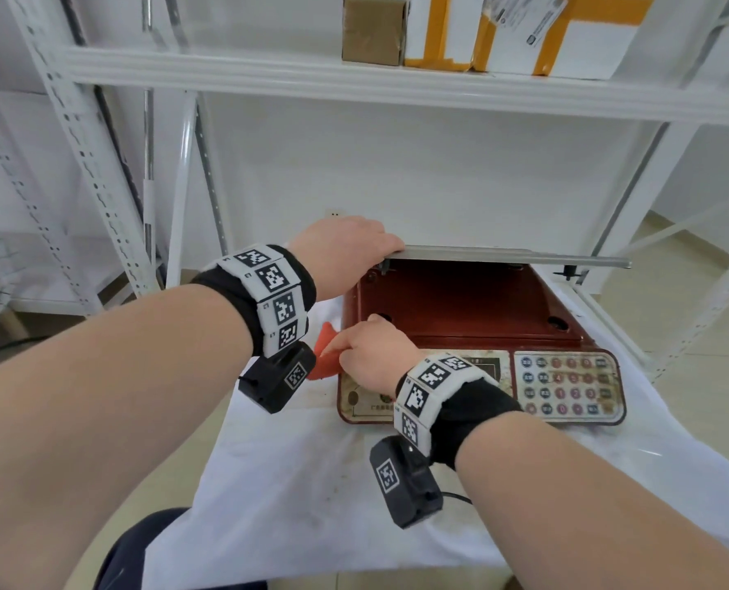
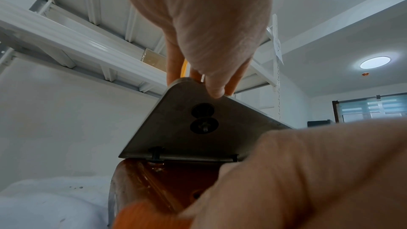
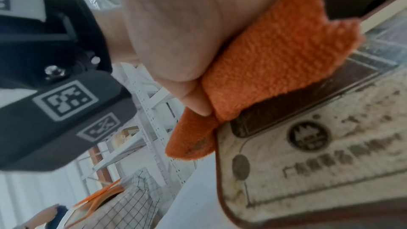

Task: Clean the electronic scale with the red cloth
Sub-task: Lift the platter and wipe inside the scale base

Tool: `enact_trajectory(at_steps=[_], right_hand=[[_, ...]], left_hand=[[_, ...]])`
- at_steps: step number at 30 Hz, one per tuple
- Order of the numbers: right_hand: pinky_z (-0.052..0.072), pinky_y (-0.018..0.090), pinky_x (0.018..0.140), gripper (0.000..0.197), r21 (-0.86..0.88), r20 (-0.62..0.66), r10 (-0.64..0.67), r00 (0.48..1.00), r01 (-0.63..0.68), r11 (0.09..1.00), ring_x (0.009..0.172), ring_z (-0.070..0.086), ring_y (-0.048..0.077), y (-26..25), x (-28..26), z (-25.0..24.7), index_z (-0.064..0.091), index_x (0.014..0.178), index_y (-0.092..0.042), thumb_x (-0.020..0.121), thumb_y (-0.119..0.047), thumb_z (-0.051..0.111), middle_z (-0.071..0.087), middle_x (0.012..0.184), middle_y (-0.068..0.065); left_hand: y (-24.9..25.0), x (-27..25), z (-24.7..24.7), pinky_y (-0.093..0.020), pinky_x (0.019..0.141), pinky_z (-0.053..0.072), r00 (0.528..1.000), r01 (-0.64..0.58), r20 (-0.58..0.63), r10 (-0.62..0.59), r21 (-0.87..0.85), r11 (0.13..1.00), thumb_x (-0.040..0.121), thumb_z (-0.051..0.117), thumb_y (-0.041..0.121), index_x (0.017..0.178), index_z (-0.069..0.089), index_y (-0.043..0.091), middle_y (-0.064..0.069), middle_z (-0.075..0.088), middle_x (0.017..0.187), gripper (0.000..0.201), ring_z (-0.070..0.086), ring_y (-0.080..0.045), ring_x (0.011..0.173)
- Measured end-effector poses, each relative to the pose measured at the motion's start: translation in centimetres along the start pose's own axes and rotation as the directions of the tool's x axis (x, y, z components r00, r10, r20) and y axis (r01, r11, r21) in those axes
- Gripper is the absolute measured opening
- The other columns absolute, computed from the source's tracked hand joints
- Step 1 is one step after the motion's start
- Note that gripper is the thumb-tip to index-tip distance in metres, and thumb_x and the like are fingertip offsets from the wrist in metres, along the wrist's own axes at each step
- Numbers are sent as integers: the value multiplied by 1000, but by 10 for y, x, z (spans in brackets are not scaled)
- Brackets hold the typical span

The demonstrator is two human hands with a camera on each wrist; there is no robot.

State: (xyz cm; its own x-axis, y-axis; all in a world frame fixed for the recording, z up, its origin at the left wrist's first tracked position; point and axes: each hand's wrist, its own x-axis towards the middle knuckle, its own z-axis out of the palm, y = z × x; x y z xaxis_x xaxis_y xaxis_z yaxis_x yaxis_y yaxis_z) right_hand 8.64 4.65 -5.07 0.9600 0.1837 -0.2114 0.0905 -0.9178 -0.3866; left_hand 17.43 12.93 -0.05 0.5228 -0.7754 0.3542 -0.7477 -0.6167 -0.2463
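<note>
A dark red electronic scale (image 1: 473,304) with a worn keypad (image 1: 567,385) sits on a white-covered table. Its steel weighing pan (image 1: 511,255) is lifted off the body and tilted up. My left hand (image 1: 345,249) grips the pan's left corner; from the left wrist, fingers (image 2: 218,83) curl over the pan's edge (image 2: 198,128). My right hand (image 1: 371,355) holds the bunched red-orange cloth (image 1: 324,355) against the scale's front left corner, by the display panel (image 3: 308,154). The cloth (image 3: 275,58) is pinched in that hand.
A white metal shelf (image 1: 354,78) crosses above the scale, holding a brown box (image 1: 373,29) and white parcels with yellow tape (image 1: 524,31). Shelf uprights (image 1: 98,163) stand at left and right. The white table cover (image 1: 311,483) has bare room in front.
</note>
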Motion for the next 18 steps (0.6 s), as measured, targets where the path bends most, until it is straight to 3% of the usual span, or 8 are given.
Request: enact_trajectory(at_steps=[2, 3, 5, 8, 10, 13, 15, 18], right_hand=[[39, 35, 100, 29, -64, 5, -42, 999, 42, 997, 110, 44, 23, -6, -11, 0, 68, 113, -28, 93, -31, 47, 52, 91, -4], [39, 36, 100, 31, -123, 17, -58, 998, 60, 991, 109, 45, 23, -9, -17, 1, 66, 117, -27, 94, -35, 47, 48, 90, -3], [40, 38, 99, 33, -203, 39, -78, 996, 84, 976, 109, 47, 25, -12, -22, 5, 63, 121, -24, 94, -35, 46, 52, 107, 6], [44, 35, 94, 34, -4, -26, -139, 990, 139, 990, 106, 53, 26, -7, -24, 9, 68, 113, -23, 90, -14, 45, 62, 110, 9], [44, 26, 86, 38, 153, -56, -135, 989, 143, 978, 95, 56, 17, -1, -27, 4, 71, 109, -18, 85, -4, 45, 67, 91, -2], [40, 9, 67, 39, 281, -74, -90, 993, 108, 954, 72, 53, -5, 8, -35, -4, 73, 106, -19, 83, -2, 47, 61, 72, -14], [33, 0, 52, 33, 339, -77, -76, 994, 98, 936, 56, 51, -12, 13, -42, -7, 75, 102, -17, 83, -4, 51, 57, 63, -20], [32, -1, 51, 24, 372, -66, -62, 996, 82, 925, 56, 50, -13, 20, -53, -9, 76, 96, -16, 83, -10, 57, 54, 53, -24]], left_hand=[[1, 0, 0, -33, 83, 44, 1000, -9, 8, 9, 2, 1000, 99, 39, 11, 134, 42, 28, 1, 55, 116, 39, 53, -21, 110], [1, -1, 0, -34, 83, 45, 1000, -10, 16, 10, 3, 1000, 98, 39, 10, 133, 43, 27, 1, 55, 115, 39, 53, -21, 109], [2, -1, 0, -34, 83, 46, 1000, -7, 28, 7, 2, 1000, 98, 40, 10, 133, 43, 27, 1, 55, 114, 39, 53, -21, 109], [2, -2, 1, -33, 85, 47, 999, -14, 32, 14, 6, 1000, 98, 40, 11, 134, 41, 28, 2, 54, 115, 40, 53, -20, 109], [3, -3, 2, -33, 84, 48, 999, -17, 48, 16, 18, 1000, 98, 40, 11, 134, 41, 29, 2, 54, 114, 40, 53, -20, 107], [8, -5, 1, -32, 80, 46, 996, -40, 78, 34, 69, 997, 99, 37, 13, 132, 41, 28, 1, 54, 113, 36, 53, -20, 106], [14, -8, -1, -30, 81, 44, 990, -77, 125, 63, 111, 991, 100, 36, 15, 133, 41, 25, 1, 53, 115, 35, 54, -20, 108], [25, -13, -2, -32, 76, 49, 974, -95, 217, 64, 137, 986, 98, 38, 14, 127, 45, 23, -1, 56, 110, 31, 58, -21, 99]])
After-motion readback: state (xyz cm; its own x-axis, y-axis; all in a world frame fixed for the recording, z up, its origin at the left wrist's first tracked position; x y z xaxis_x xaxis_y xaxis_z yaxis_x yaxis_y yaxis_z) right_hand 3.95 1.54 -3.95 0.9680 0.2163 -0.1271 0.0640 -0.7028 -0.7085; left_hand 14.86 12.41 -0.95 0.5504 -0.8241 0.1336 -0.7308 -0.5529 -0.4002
